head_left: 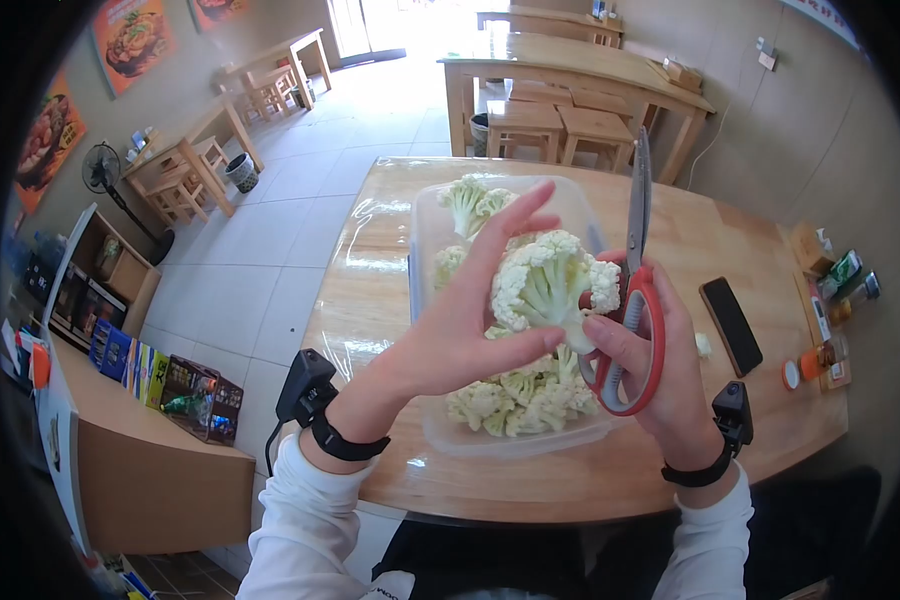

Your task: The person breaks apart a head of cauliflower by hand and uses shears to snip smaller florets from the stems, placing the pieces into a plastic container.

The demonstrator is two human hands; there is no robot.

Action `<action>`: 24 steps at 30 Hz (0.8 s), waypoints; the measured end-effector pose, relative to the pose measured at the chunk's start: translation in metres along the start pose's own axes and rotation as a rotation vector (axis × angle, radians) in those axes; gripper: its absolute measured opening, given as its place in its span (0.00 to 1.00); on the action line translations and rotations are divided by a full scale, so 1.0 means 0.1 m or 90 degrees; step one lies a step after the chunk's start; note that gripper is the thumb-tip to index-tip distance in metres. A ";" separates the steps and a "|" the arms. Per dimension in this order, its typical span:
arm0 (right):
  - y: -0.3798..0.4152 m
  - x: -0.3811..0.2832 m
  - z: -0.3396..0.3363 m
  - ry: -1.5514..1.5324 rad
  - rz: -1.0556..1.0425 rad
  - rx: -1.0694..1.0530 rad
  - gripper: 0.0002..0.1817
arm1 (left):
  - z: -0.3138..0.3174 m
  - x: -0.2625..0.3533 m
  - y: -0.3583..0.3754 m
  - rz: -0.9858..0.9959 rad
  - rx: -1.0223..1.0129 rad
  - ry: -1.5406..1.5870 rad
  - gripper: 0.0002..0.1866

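A large cauliflower floret is held up above a clear plastic tub, its cut stem pointing down toward me. My right hand pinches the stem between thumb and fingers. The same hand carries red-and-grey-handled scissors, their blades pointing up and looking closed. My left hand is spread around the floret's left side, its fingers raised and its thumb close to the stem; whether it touches cannot be made out. More cauliflower pieces lie in the tub, partly hidden by my hands.
The tub stands on a glossy wooden table. On its right side lie a black phone, a small cauliflower scrap and several jars. Beyond are another wooden table and stools. A cabinet stands at left.
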State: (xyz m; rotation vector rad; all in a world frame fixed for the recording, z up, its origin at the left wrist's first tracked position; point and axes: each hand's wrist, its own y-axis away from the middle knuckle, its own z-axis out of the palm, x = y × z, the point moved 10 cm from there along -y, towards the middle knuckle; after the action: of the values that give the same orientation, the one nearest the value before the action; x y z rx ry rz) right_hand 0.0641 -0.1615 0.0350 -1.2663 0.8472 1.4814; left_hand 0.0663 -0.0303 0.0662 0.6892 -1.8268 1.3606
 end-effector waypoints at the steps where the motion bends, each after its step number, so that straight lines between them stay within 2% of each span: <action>1: -0.01 -0.01 0.00 0.008 -0.011 -0.013 0.27 | 0.05 -0.10 0.01 -0.073 -0.045 0.036 0.44; 5: 0.16 -0.22 -0.26 0.115 -0.071 0.023 0.29 | -0.04 0.01 0.03 0.002 -0.026 0.091 0.45; 7: 0.37 -0.24 -0.42 0.215 -0.113 -0.015 0.30 | -0.20 0.19 0.06 0.117 0.046 0.116 0.43; 8: 0.48 -0.23 -0.46 0.215 -0.111 -0.018 0.30 | -0.26 0.28 0.08 0.158 0.080 0.087 0.40; 9: 0.60 -0.14 -0.48 0.245 -0.049 -0.038 0.30 | -0.26 0.27 0.09 0.157 0.081 0.087 0.40; 10: 0.67 -0.06 -0.48 0.275 0.012 -0.055 0.29 | -0.31 0.36 0.12 0.225 0.116 0.043 0.40; 11: 0.69 -0.08 -0.47 0.275 0.014 -0.053 0.29 | -0.34 0.45 0.17 0.293 0.148 0.000 0.39; 12: 0.71 -0.12 -0.36 0.363 -0.019 -0.102 0.29 | -0.33 0.51 0.19 0.318 0.152 -0.094 0.37; 13: 0.74 -0.14 -0.25 0.451 -0.053 -0.151 0.29 | -0.31 0.50 0.18 0.316 0.146 -0.089 0.37; 15: 0.75 -0.14 -0.16 0.450 -0.036 -0.164 0.30 | -0.21 0.61 0.24 0.398 0.133 -0.197 0.37; 19: 0.71 -0.14 -0.09 0.417 -0.002 -0.138 0.30 | -0.07 0.66 0.29 0.429 0.073 -0.282 0.40; 22: 0.70 -0.10 -0.08 0.427 -0.002 -0.145 0.31 | -0.04 0.66 0.33 0.426 0.088 -0.337 0.37; 24: 0.70 -0.11 -0.07 0.424 -0.019 -0.149 0.31 | -0.05 0.67 0.38 0.475 0.120 -0.352 0.33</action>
State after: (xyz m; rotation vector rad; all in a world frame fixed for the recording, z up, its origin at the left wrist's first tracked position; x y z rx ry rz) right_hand -0.0008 -0.1900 0.0385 -1.9930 1.0876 1.1578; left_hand -0.0013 -0.0139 0.1003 0.5216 -2.5789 1.9754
